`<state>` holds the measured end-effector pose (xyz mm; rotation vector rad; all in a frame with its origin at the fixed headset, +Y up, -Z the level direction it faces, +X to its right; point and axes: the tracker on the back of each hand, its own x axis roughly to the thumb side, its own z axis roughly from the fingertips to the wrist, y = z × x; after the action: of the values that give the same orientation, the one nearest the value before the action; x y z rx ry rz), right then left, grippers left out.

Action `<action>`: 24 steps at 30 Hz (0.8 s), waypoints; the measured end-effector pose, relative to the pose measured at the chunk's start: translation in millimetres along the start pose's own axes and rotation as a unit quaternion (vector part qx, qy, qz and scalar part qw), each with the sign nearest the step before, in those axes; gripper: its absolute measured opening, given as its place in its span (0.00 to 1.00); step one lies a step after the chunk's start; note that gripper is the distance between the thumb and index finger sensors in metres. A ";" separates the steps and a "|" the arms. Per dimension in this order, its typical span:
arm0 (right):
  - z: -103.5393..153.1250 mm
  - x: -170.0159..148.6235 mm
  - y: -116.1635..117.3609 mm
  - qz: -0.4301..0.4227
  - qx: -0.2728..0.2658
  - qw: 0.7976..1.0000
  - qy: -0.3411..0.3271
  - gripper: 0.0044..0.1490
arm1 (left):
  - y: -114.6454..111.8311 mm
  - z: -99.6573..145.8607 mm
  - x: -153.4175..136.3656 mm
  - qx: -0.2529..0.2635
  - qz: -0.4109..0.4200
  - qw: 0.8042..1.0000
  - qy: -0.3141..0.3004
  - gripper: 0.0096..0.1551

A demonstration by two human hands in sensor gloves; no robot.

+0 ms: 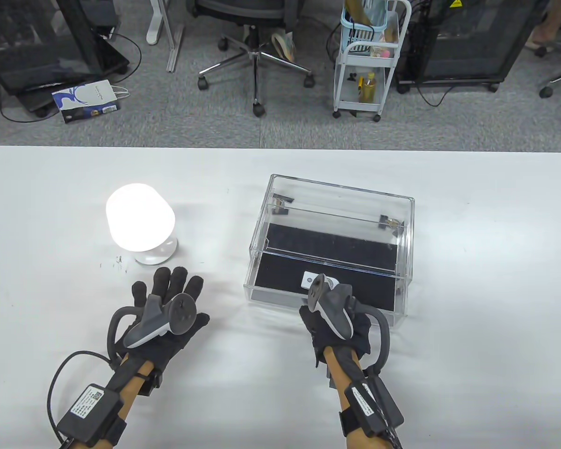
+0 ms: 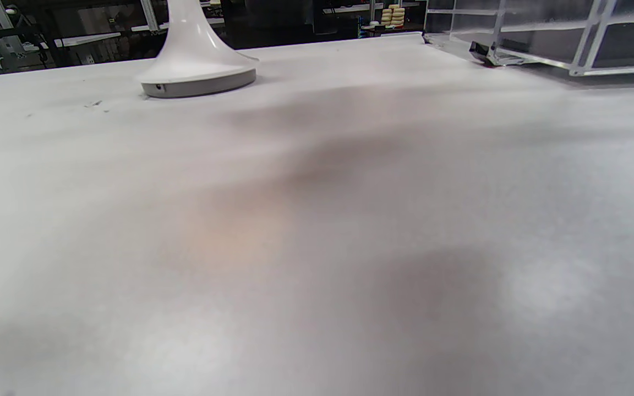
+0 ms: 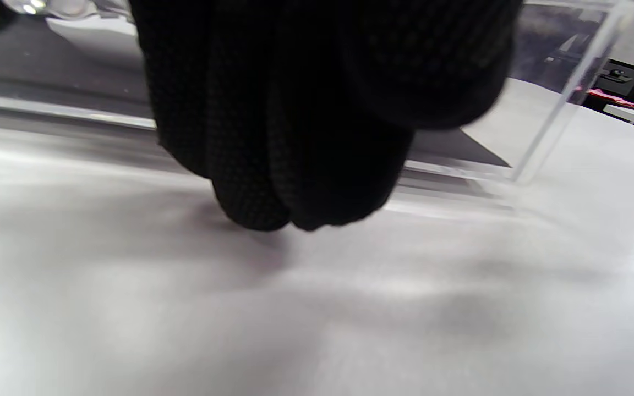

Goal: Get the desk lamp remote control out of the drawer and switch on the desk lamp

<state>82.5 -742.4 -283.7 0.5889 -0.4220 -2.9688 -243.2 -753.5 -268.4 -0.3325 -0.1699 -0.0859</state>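
Overhead, the lit desk lamp (image 1: 140, 224) stands left of the clear drawer (image 1: 329, 248), which is pulled open. Left hand (image 1: 166, 311) lies flat, fingers spread, holding nothing. Right hand (image 1: 336, 313), fingers curled, reaches over the drawer front at the white remote control (image 1: 307, 279); its grip cannot be made out.

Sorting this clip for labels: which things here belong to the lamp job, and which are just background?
Job:
lamp, lit
drawer, pulled out of the clear box
remote, in the drawer
right hand, at the drawer front
left hand, flat on the table

Background:
office chair
cart
paper bag
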 end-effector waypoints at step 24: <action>13.1 -12.7 -33.3 -0.101 -0.108 0.988 -0.035 0.44 | -5.9 -5.7 -5.1 -0.010 0.010 1.000 0.005 0.45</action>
<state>88.2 -705.5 -276.8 0.5344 -0.0431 -3.1765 -248.0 -760.8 -272.8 -0.3533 -0.1570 -0.0702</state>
